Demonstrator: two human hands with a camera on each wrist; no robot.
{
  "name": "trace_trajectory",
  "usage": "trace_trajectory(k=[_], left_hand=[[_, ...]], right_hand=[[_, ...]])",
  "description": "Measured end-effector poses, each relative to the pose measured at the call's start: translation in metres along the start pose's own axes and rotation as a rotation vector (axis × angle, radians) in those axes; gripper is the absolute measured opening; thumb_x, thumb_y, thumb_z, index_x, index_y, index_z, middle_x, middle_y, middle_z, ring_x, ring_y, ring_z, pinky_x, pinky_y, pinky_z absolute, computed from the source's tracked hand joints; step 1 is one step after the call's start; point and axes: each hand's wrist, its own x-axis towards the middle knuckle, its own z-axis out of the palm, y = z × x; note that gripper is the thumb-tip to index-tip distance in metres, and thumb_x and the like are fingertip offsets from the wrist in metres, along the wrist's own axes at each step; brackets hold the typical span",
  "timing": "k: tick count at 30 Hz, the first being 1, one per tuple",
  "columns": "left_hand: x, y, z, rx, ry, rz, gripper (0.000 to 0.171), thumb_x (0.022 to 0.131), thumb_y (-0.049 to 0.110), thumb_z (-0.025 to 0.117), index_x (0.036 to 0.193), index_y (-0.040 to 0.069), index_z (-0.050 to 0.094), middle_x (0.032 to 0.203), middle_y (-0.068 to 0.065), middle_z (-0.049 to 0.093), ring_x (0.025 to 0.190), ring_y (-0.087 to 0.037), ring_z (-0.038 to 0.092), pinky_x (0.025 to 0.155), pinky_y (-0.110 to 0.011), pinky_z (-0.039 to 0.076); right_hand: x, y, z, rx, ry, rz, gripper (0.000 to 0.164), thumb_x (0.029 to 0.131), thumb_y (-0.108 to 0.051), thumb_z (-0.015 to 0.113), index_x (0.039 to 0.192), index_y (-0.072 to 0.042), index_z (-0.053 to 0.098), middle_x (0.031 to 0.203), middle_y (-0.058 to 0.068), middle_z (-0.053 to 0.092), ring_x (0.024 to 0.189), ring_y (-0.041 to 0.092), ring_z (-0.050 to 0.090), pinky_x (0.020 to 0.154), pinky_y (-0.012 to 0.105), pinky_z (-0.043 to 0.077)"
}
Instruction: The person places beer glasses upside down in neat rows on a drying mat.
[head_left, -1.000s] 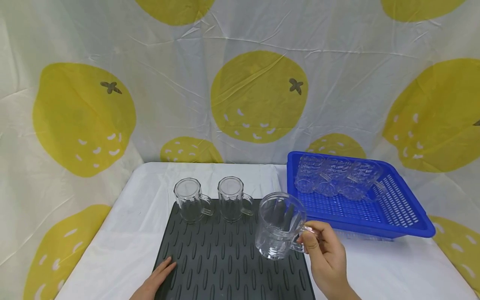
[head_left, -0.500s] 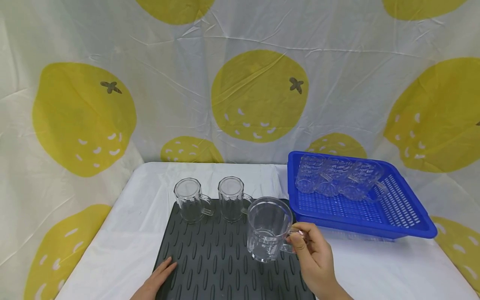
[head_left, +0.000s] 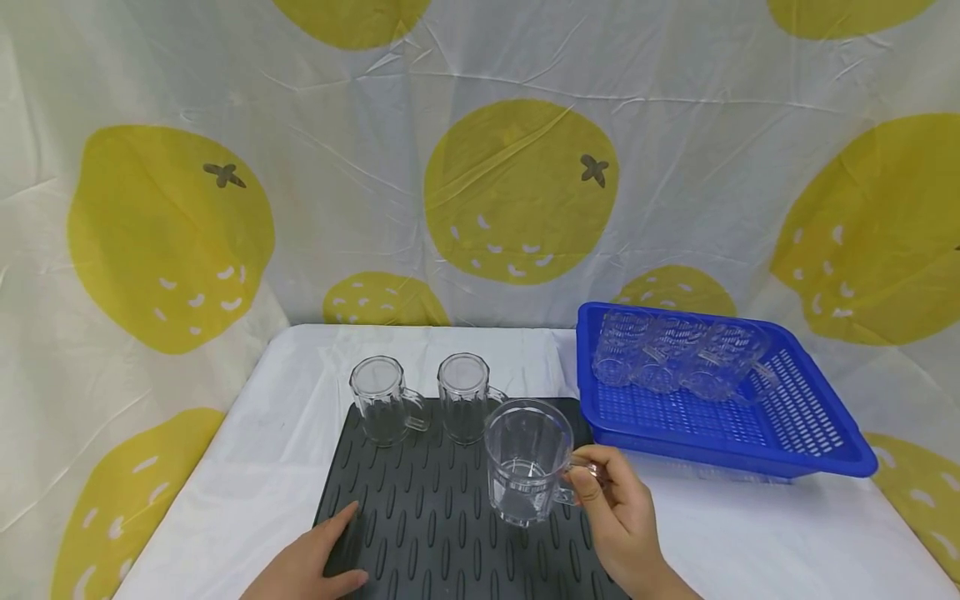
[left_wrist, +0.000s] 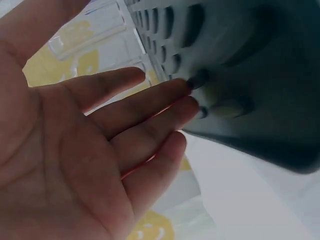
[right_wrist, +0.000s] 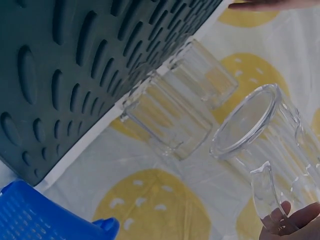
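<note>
A clear glass mug (head_left: 528, 450) is held above the dark ribbed mat (head_left: 420, 533) by my right hand (head_left: 618, 517), which pinches its handle. In the head view the mug's wide round rim is uppermost; the right wrist view shows the mug (right_wrist: 290, 145) with fingers at its handle. Two similar mugs stand along the mat's far edge, a left one (head_left: 378, 400) and a right one (head_left: 462, 396), the latter's handle partly hidden behind the held mug. At the mat's left edge, my left hand (head_left: 303, 567) is palm-down with thumb and fingers spread; contact with the mat is unclear.
A blue plastic basket (head_left: 705, 442) stands right of the mat, with several clear mugs (head_left: 678, 354) lying in its far part. White cloth (head_left: 217, 467) covers the table. A lemon-print curtain (head_left: 360, 192) hangs behind.
My right hand has moved the mug leftward and slightly down over the mat. My left hand has shifted inward and its thumb now shows, spread away from the fingers.
</note>
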Motion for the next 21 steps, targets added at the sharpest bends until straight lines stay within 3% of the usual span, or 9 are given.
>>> trace_trajectory(k=[4,8,12,16,21], left_hand=[[0.005,0.017,-0.005,0.044,0.071,-0.014,0.082,0.076,0.047,0.070,0.137,0.000,0.040,0.133,-0.021,0.045,0.120,-0.042,0.042,0.093,-0.056,0.035],[0.012,0.037,-0.003,0.042,0.167,0.104,0.068,0.082,0.048,0.065,0.135,0.010,0.046,0.134,-0.015,0.046,0.122,-0.037,0.042,0.092,-0.055,0.038],[0.022,0.055,0.003,-0.023,0.210,0.242,0.056,0.090,0.049,0.052,0.135,0.017,0.046,0.136,-0.008,0.046,0.123,-0.030,0.043,0.092,-0.051,0.040],[0.031,0.071,0.010,-0.139,0.180,0.330,0.045,0.096,0.044,0.041,0.136,0.023,0.044,0.136,0.003,0.046,0.124,-0.022,0.044,0.094,-0.049,0.039],[0.041,0.082,0.019,-0.273,0.102,0.395,0.042,0.098,0.039,0.040,0.137,0.023,0.042,0.135,0.002,0.047,0.124,-0.021,0.043,0.095,-0.050,0.038]], right_hand=[[-0.001,-0.001,0.001,0.001,-0.004,0.002,0.017,0.088,0.021,0.039,0.100,0.015,0.048,0.088,0.008,0.054,0.074,0.009,0.054,0.051,0.024,0.040],[0.000,-0.003,0.002,-0.011,-0.001,-0.006,0.015,0.088,0.019,0.040,0.100,0.015,0.049,0.087,0.008,0.055,0.071,0.009,0.053,0.050,0.025,0.039],[0.001,-0.004,0.003,-0.018,0.000,-0.015,0.015,0.088,0.019,0.041,0.100,0.014,0.049,0.087,0.005,0.056,0.065,0.010,0.049,0.048,0.025,0.038],[0.001,-0.004,0.003,-0.023,-0.003,-0.020,0.013,0.090,0.017,0.042,0.100,0.015,0.049,0.087,0.005,0.057,0.062,0.013,0.047,0.048,0.024,0.039],[0.001,-0.006,0.003,-0.039,-0.002,-0.029,0.012,0.090,0.016,0.042,0.099,0.015,0.049,0.086,0.004,0.056,0.062,0.013,0.046,0.048,0.023,0.038]])
